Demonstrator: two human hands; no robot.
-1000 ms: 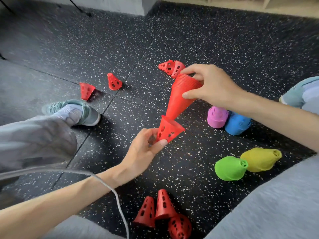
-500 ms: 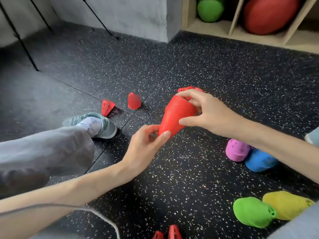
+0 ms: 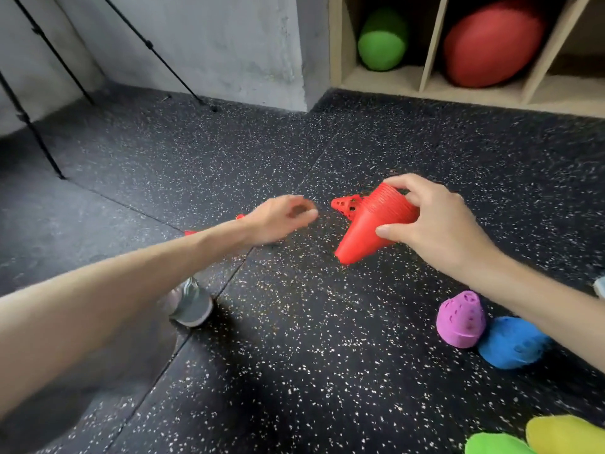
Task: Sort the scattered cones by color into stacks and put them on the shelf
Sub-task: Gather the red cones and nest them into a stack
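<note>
The right hand (image 3: 435,224) grips a ribbed red cone stack (image 3: 373,227) held tilted above the speckled floor (image 3: 294,339), a loose perforated red cone (image 3: 345,206) just behind it. The left hand (image 3: 281,217) reaches forward, fingers loosely curled, empty. The wooden shelf (image 3: 429,54) holds a green ball (image 3: 381,44) and a red ball (image 3: 491,44) in adjoining compartments.

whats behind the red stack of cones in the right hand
One loose red cone with holes pokes out behind the red stack. The right hand and stack hide anything more there.

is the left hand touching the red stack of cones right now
Apart. The head view shows speckled floor between the left hand and the red stack, which the right hand grips.
</note>
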